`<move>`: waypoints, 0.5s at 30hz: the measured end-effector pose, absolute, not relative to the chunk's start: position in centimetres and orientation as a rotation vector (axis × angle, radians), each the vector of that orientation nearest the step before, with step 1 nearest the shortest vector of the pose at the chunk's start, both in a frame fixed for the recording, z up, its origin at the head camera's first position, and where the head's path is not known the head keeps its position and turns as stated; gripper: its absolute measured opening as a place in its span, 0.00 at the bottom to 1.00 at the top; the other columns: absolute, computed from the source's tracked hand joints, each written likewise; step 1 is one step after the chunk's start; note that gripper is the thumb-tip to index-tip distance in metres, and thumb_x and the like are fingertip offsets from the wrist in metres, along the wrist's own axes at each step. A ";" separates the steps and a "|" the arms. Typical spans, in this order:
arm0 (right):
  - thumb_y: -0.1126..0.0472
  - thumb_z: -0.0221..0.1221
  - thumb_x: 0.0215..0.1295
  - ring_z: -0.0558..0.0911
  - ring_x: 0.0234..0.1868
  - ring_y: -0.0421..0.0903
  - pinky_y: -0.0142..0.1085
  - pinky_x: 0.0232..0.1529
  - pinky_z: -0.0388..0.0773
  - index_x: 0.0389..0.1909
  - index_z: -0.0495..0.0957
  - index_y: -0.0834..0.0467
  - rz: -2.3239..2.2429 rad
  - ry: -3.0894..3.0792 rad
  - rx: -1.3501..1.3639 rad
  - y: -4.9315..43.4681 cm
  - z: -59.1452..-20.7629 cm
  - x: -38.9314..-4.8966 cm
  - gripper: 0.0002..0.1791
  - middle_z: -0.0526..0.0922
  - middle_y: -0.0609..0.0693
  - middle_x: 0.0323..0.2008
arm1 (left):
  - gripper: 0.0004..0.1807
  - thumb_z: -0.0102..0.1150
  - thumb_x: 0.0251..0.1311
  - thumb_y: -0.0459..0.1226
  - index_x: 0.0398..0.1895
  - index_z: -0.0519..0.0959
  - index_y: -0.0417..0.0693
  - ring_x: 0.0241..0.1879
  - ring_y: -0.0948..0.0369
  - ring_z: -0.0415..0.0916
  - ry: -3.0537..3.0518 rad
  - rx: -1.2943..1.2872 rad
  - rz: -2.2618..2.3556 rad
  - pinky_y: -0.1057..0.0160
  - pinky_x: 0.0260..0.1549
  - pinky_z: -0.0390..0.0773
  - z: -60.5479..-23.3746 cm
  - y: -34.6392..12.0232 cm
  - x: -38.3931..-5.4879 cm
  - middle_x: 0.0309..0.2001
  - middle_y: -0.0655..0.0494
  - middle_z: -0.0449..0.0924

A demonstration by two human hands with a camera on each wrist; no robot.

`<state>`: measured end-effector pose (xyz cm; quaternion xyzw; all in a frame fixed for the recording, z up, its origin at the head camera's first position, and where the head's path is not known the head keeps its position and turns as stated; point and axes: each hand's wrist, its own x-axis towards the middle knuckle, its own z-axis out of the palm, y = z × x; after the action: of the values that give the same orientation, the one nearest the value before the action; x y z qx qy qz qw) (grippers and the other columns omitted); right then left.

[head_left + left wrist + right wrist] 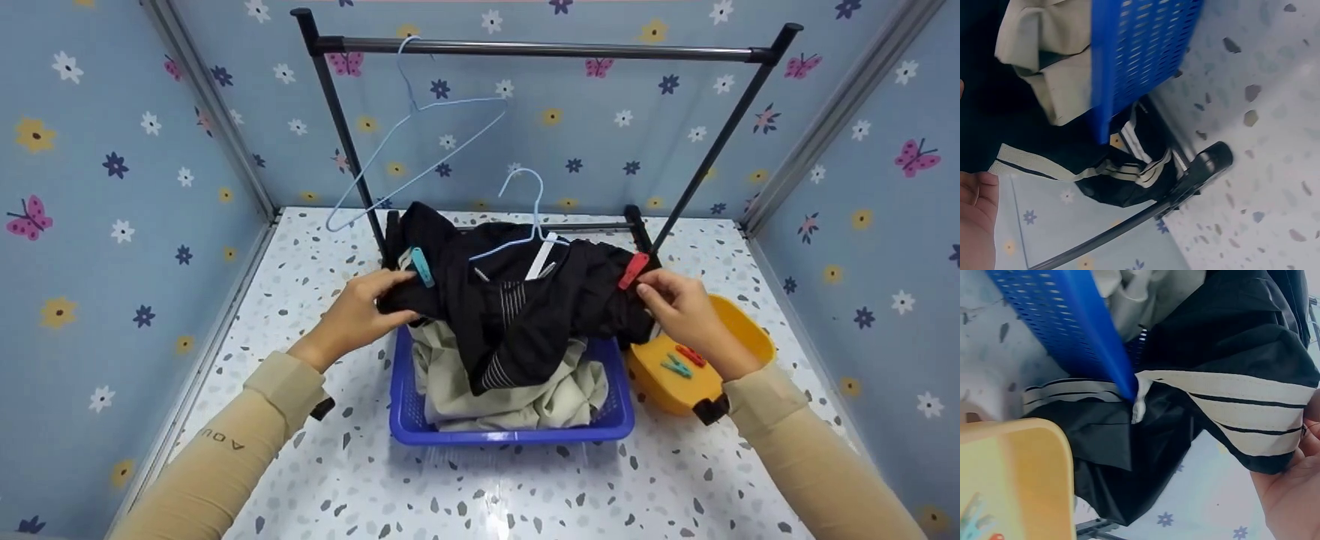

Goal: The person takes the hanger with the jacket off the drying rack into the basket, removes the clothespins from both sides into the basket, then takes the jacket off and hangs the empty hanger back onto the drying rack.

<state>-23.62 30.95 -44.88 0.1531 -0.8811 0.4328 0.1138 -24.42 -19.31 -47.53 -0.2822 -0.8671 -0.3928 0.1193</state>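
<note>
A black garment with white stripes [536,322] lies bunched over the blue basket [510,436], with a light-blue hanger [538,199] rising from its middle. A teal clothespin [421,267] clips its left side and a red clothespin [634,271] its right. My left hand [356,311] pinches the cloth just beside the teal clothespin. On the other side, the thumb and fingers of my right hand [686,311] hold the cloth by the red clothespin. In the right wrist view, a white-striped band [1252,402] stretches to that hand, while other striped folds hang beside the basket.
Beige cloth [480,397] fills the basket. Right of it stands a yellow container [660,386] with a red and a green clothespin on it. Behind, a black rack [540,49] carries another blue hanger [417,109]. Patterned walls enclose three sides.
</note>
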 end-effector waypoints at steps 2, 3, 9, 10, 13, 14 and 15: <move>0.71 0.61 0.82 0.75 0.26 0.30 0.22 0.31 0.75 0.45 0.87 0.70 1.259 -2.604 0.449 31.0 -45.4 -23.4 0.08 0.88 0.58 0.31 | 0.29 0.80 0.65 0.29 0.69 0.84 0.34 0.49 0.49 0.85 -2.545 -0.828 -1.165 0.51 0.53 0.87 -48.0 -19.4 -24.3 0.59 0.39 0.90; 0.70 0.61 0.83 0.75 0.26 0.30 0.22 0.31 0.75 0.45 0.87 0.69 1.254 -2.617 0.446 31.0 -45.6 -23.4 0.08 0.88 0.58 0.31 | 0.29 0.80 0.64 0.29 0.69 0.84 0.34 0.49 0.49 0.85 -2.551 -0.831 -1.173 0.51 0.53 0.86 -48.2 -19.4 -24.2 0.58 0.39 0.90; 0.71 0.61 0.82 0.75 0.27 0.30 0.23 0.32 0.74 0.45 0.87 0.68 1.224 -2.669 0.453 31.0 -47.0 -23.1 0.07 0.88 0.59 0.32 | 0.29 0.79 0.66 0.29 0.70 0.83 0.35 0.47 0.52 0.84 -2.624 -0.837 -1.203 0.53 0.52 0.86 -49.2 -19.5 -23.8 0.57 0.40 0.90; 0.71 0.61 0.82 0.75 0.27 0.30 0.23 0.32 0.74 0.44 0.87 0.68 1.218 -2.671 0.464 31.0 -47.2 -23.1 0.06 0.88 0.59 0.32 | 0.29 0.79 0.67 0.30 0.70 0.83 0.35 0.47 0.53 0.84 -2.639 -0.833 -1.204 0.53 0.52 0.86 -49.3 -19.5 -23.7 0.58 0.40 0.89; 0.71 0.61 0.82 0.76 0.28 0.30 0.23 0.33 0.75 0.44 0.86 0.67 1.206 -2.679 0.492 31.0 -47.9 -23.0 0.06 0.88 0.58 0.32 | 0.29 0.78 0.68 0.30 0.71 0.82 0.34 0.49 0.52 0.85 -2.670 -0.827 -1.210 0.52 0.52 0.86 -49.7 -19.5 -23.6 0.60 0.38 0.89; 0.71 0.61 0.82 0.76 0.29 0.31 0.23 0.33 0.75 0.44 0.86 0.67 1.205 -2.681 0.502 31.0 -48.2 -23.0 0.05 0.88 0.58 0.32 | 0.29 0.77 0.68 0.30 0.71 0.82 0.33 0.50 0.51 0.85 -2.676 -0.827 -1.212 0.51 0.53 0.87 -49.8 -19.5 -23.6 0.61 0.37 0.88; 0.71 0.62 0.82 0.76 0.29 0.31 0.24 0.34 0.75 0.43 0.86 0.66 1.200 -2.683 0.514 31.0 -48.4 -23.0 0.05 0.88 0.58 0.32 | 0.29 0.77 0.69 0.30 0.71 0.82 0.33 0.52 0.50 0.86 -2.682 -0.826 -1.214 0.49 0.55 0.87 -49.9 -19.5 -23.6 0.63 0.36 0.88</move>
<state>-23.00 31.00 -48.42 0.1718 -0.8964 0.4010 0.0786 -23.58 -19.52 -49.90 -0.2699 -0.8764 -0.3966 0.0418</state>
